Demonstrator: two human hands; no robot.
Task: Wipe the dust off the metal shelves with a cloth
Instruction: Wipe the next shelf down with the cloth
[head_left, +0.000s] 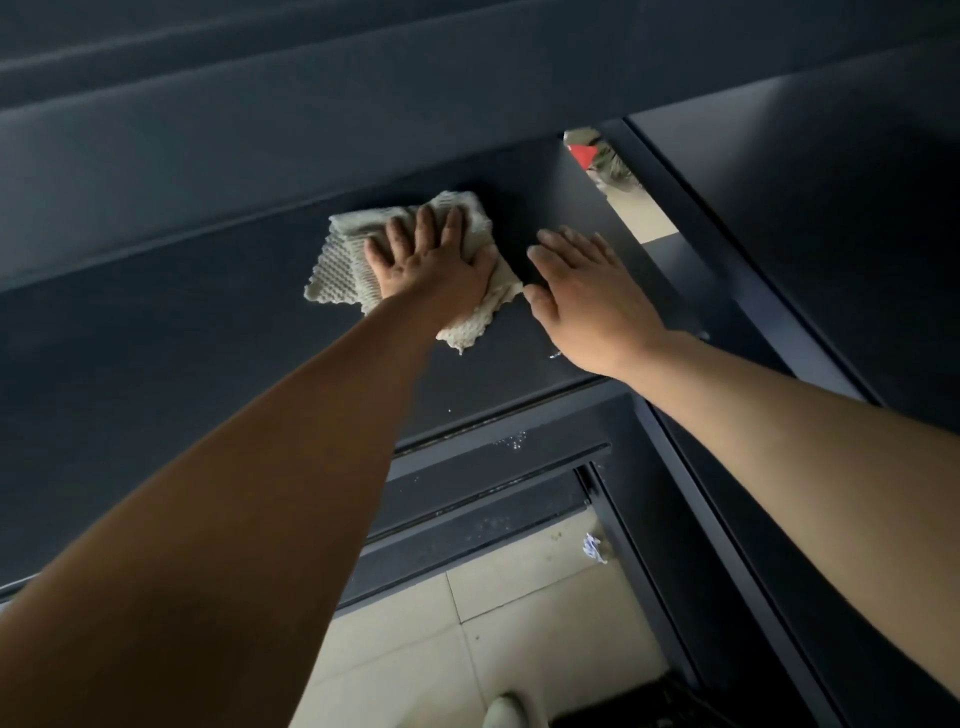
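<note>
A dark metal shelf (218, 353) fills the middle of the head view. On it lies a crumpled off-white textured cloth (337, 265). My left hand (431, 260) presses flat on the cloth with its fingers spread and straight. Beside it to the right, my right hand (587, 291) rests flat on the bare shelf surface, fingers straight, holding nothing. The cloth's right corner lies close to my right thumb.
Another dark shelf edge (260, 104) runs above. An upright post (727, 291) stands at the right. Lower shelf rails (493, 467) carry dust specks. Below are beige floor tiles (493, 623), a scrap of paper (595, 548) and a shoe tip (511, 712).
</note>
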